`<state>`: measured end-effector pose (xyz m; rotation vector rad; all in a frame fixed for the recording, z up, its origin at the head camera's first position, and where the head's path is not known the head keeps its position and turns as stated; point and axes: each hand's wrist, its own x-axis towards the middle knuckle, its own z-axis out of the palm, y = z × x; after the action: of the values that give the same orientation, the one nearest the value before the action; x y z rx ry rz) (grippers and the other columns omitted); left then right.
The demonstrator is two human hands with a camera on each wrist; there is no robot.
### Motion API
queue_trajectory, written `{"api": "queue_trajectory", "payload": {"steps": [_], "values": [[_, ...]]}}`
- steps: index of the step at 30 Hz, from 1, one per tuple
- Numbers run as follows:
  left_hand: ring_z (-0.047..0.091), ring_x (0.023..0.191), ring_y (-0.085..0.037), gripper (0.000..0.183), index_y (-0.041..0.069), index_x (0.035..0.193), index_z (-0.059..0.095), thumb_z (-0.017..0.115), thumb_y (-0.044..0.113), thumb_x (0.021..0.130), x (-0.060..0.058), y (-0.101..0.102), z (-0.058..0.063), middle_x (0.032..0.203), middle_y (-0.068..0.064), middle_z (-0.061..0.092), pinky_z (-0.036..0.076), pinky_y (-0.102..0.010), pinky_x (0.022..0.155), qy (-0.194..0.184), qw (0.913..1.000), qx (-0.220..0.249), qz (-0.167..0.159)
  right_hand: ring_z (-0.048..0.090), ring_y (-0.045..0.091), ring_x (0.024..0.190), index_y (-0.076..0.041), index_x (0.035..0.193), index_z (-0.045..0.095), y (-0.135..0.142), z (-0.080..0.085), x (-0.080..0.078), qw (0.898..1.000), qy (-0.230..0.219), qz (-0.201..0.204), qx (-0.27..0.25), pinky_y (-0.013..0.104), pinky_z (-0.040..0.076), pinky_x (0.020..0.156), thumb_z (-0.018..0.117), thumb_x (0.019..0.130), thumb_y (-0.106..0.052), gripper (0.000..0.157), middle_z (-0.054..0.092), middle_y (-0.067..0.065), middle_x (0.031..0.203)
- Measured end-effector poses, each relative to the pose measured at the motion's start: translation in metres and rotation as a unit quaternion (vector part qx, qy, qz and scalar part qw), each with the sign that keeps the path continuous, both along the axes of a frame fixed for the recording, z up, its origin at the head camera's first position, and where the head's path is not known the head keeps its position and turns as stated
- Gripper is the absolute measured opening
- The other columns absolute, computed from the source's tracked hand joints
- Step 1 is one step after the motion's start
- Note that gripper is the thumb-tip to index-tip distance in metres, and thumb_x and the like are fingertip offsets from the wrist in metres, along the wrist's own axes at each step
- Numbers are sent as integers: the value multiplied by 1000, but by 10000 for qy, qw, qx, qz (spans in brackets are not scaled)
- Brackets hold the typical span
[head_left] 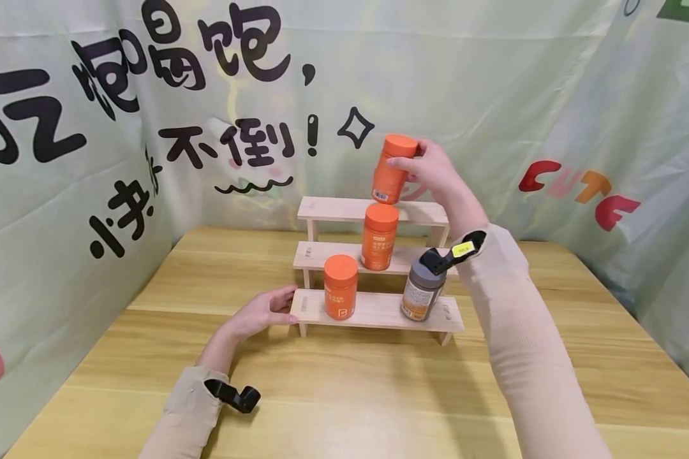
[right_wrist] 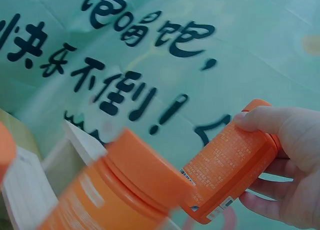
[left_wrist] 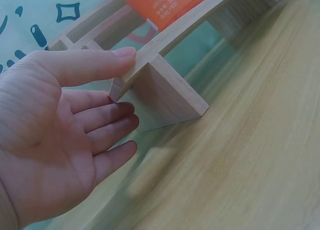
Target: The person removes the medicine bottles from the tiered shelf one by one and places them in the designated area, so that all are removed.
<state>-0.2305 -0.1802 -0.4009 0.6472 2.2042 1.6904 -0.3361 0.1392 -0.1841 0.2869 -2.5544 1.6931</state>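
Note:
My right hand [head_left: 433,169] grips an orange supplement bottle [right_wrist: 232,165] near its cap, slightly tilted, at the top step of a three-step wooden display stand [head_left: 390,310]. Whether its base touches that step is hard to tell. A second orange bottle [head_left: 379,237] stands upright on the middle step, and a third orange bottle [head_left: 340,288] on the bottom step. My left hand [left_wrist: 55,125] pinches the left end of the bottom step, thumb on top and index finger below; its other fingers extend beside the stand's leg.
A grey-capped bottle [head_left: 422,293] stands at the right of the bottom step, partly behind the right wrist camera [head_left: 450,253]. The stand is on a wood-grain table [head_left: 356,395]. A printed cloth backdrop [head_left: 465,83] hangs behind and at both sides.

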Motion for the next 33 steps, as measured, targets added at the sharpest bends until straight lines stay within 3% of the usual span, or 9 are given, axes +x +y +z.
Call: {"api": "queue_trajectory", "payload": {"steps": [4,7,14,21,28,33], "values": [[25,132,-42,79,-14,141,16,66,8,84,1,0,0,145,-31,23,21,-49,108,22,10000,-14,12,49,22,97,-3,134,41,24,-3,2,9997,190,-151,54,33,48,80,65,86,-23,57,50,10,120],[27,131,-42,79,-14,141,17,66,9,84,1,0,0,144,-31,25,23,-50,107,80,10000,-44,-5,48,19,108,-3,138,37,43,-5,5,9996,135,-252,30,38,43,94,64,87,-24,61,47,11,127],[34,127,-43,79,-14,141,18,67,11,85,2,-1,1,141,-31,31,28,-51,105,212,9997,-111,-24,45,21,110,-3,140,32,86,-13,13,9982,63,-554,206,41,40,98,63,88,-31,67,43,12,131],[28,131,-42,79,-14,141,17,67,9,84,2,0,0,143,-31,26,24,-50,106,60,10000,-40,-17,48,17,103,-3,139,32,125,-24,21,9962,72,-807,318,42,41,98,63,87,-37,70,44,10,126],[28,131,-43,80,-14,141,17,67,10,84,2,0,-1,143,-31,27,24,-51,106,71,10000,-10,-5,48,12,95,0,140,29,150,-30,31,9921,230,-974,763,20,48,80,61,87,-42,75,45,8,120],[29,130,-44,80,-15,141,17,67,11,85,2,-1,-3,143,-31,27,24,-52,106,150,9998,-103,3,46,14,96,0,137,31,163,-36,38,9900,279,-1018,932,13,46,72,60,86,-43,73,45,7,118]]}}
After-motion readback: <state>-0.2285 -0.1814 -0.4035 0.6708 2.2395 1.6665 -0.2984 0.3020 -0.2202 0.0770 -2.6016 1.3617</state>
